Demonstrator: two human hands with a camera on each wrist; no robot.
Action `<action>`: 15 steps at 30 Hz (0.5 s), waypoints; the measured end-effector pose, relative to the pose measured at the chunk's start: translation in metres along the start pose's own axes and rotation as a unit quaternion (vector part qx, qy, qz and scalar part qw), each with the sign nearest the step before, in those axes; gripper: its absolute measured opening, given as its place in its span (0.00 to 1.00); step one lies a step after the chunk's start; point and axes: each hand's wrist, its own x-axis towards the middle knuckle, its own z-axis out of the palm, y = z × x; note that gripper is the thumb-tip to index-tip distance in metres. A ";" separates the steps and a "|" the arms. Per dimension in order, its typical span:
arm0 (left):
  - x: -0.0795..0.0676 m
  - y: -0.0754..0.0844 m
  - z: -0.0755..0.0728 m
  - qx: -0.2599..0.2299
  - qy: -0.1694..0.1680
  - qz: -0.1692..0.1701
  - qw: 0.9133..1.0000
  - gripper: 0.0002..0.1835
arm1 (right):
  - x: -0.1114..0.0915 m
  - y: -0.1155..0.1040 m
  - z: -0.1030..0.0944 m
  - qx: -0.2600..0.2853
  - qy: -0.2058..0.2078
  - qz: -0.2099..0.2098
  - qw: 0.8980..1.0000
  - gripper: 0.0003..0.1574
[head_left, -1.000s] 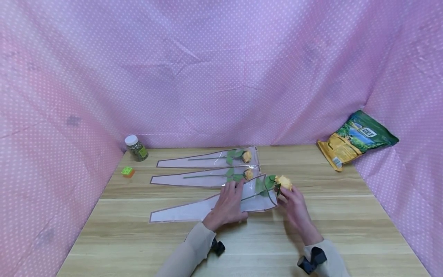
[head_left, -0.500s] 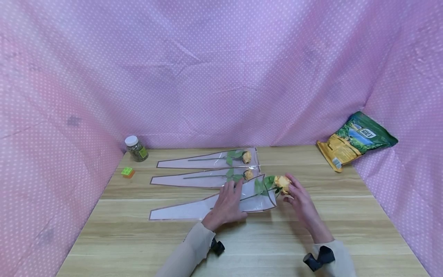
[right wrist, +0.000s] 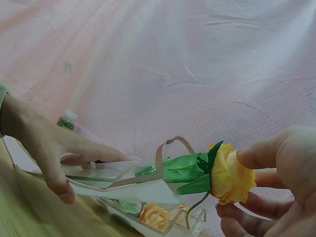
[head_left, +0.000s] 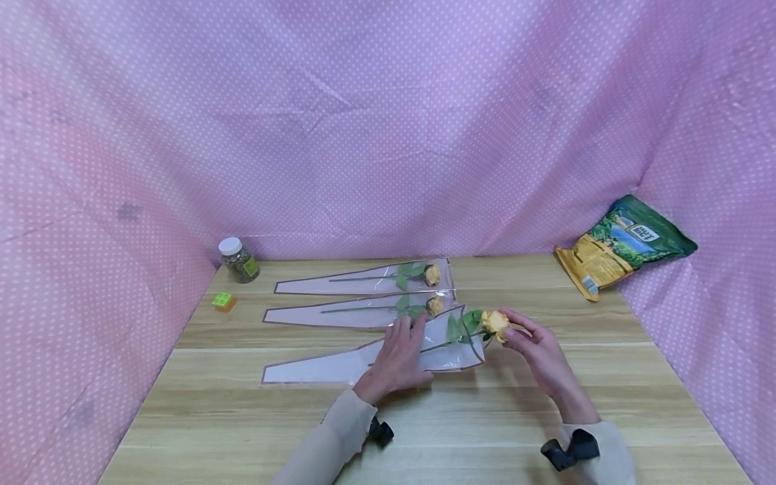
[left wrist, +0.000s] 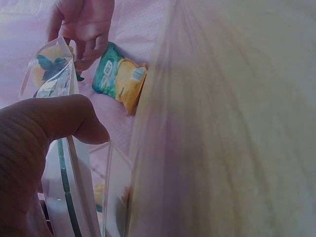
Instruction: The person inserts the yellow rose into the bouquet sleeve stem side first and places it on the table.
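A yellow artificial rose (head_left: pixel 495 323) has its stem and some leaves inside a clear, dark-edged flower sleeve (head_left: pixel 321 368), while its bloom sticks out of the wide right-hand mouth. My left hand (head_left: pixel 397 357) holds the sleeve around its middle, thumb on the near side and fingers across the far side. My right hand (head_left: pixel 539 353) holds the bloom (right wrist: pixel 229 173) from its outer end, thumb above and fingers below in the right wrist view. Behind lie two more sleeves, the nearer sleeve (head_left: pixel 303 315) and the farther sleeve (head_left: pixel 303 287), each with a yellow rose fully inside.
A white-capped jar (head_left: pixel 240 260) and a small green and orange block (head_left: pixel 223 301) stand at the table's left. At the back right, a green and yellow bag (head_left: pixel 624 246) leans on the pink dotted cloth (head_left: pixel 388 135). The wooden table (head_left: pixel 242 431) extends toward me.
My right hand has shifted right, from beneath the bloom to its outer end. The left hand stays on the sleeve, and the rose has barely moved.
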 end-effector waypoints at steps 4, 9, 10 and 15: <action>0.000 0.000 0.001 -0.002 -0.001 0.001 1.000 0.64 | 0.000 0.001 0.002 0.000 0.006 -0.011 1.000 0.25; 0.000 0.000 0.000 0.000 -0.002 0.003 1.000 0.64 | -0.001 0.000 0.004 -0.004 0.006 -0.029 1.000 0.24; 0.000 0.000 0.000 0.001 -0.002 0.004 1.000 0.64 | -0.001 0.000 0.005 -0.008 0.007 -0.031 0.999 0.24; 0.001 0.000 0.000 0.000 -0.002 0.007 1.000 0.63 | 0.000 -0.001 0.006 -0.038 0.011 -0.032 0.999 0.23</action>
